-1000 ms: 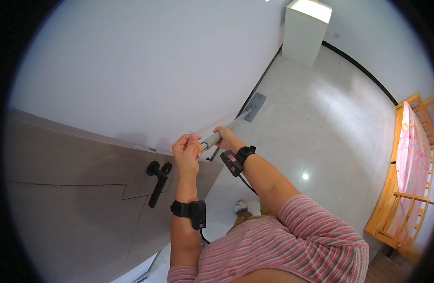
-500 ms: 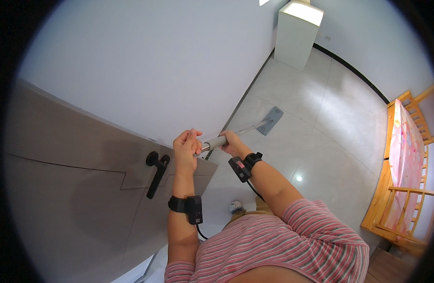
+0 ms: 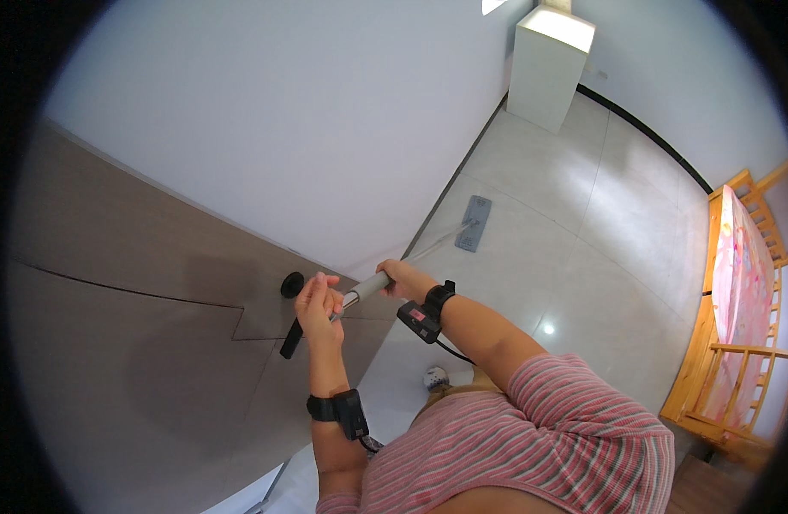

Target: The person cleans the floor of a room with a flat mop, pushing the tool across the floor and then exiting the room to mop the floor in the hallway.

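A flat mop with a grey rectangular head [image 3: 473,224] lies against the tiled floor close to the left wall. Its pole slants back toward me and ends in a grey grip sleeve [image 3: 368,289] with a metal end. My left hand [image 3: 319,300] is closed round the metal top end of the pole, in front of a black door handle [image 3: 293,337] that it partly hides. Farther down, my right hand [image 3: 398,279] is wrapped round the pole at the lower end of the grey sleeve.
On my left stands a brown door [image 3: 154,343] beside a white wall [image 3: 265,128]. A tall white cabinet [image 3: 544,81] occupies the far corner. Along the right is a wooden bed [image 3: 698,343] with pink bedding [image 3: 741,265]. Pale tiles [image 3: 531,274] cover the floor between.
The mop head has shifted left toward the wall and turned more upright in view. Both hands have moved left and nearer, bringing my left hand in front of the door handle.
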The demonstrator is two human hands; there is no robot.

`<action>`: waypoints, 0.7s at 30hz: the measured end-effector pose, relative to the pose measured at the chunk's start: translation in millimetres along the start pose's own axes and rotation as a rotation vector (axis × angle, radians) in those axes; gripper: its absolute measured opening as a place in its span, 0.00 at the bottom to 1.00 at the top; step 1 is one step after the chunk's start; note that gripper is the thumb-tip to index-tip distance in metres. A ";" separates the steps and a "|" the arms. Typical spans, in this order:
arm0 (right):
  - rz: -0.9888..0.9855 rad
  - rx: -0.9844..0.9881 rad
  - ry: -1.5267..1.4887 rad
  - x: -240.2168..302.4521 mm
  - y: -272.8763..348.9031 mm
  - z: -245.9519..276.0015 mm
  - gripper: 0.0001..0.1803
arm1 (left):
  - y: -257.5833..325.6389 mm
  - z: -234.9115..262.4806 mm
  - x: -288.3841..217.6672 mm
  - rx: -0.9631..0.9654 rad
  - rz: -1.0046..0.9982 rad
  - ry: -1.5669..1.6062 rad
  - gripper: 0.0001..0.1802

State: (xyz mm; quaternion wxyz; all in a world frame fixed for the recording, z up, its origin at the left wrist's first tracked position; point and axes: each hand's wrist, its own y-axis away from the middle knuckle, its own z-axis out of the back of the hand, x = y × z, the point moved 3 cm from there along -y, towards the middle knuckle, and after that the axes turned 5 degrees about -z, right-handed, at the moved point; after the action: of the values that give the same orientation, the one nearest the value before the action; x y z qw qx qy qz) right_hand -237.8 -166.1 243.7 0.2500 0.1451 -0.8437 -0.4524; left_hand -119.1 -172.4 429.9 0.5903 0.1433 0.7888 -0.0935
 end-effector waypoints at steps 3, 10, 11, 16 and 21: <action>0.036 0.047 0.098 -4.4 0.5 -12.1 0.10 | 3.2 8.1 0.3 -0.035 -0.023 -0.020 0.15; -0.011 0.032 0.165 -9.2 -6.5 -12.1 0.09 | 9.5 14.3 6.0 -0.103 -0.039 -0.070 0.15; 0.003 0.097 0.133 -7.3 -6.8 -10.0 0.09 | 9.5 12.1 8.7 -0.098 -0.032 -0.070 0.15; 0.032 -0.004 0.028 2.0 7.9 -1.4 0.09 | 15.9 -6.7 18.5 -0.012 -0.059 -0.111 0.15; 0.128 0.059 -0.062 7.1 26.1 1.0 0.08 | 15.1 -22.0 8.1 -0.007 -0.081 -0.153 0.14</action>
State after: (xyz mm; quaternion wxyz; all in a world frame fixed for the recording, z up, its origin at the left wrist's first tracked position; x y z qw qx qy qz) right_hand -244.7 -154.5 267.1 0.2477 0.0839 -0.8716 -0.4146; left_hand -136.1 -150.3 428.7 0.6450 0.1015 0.7470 -0.1251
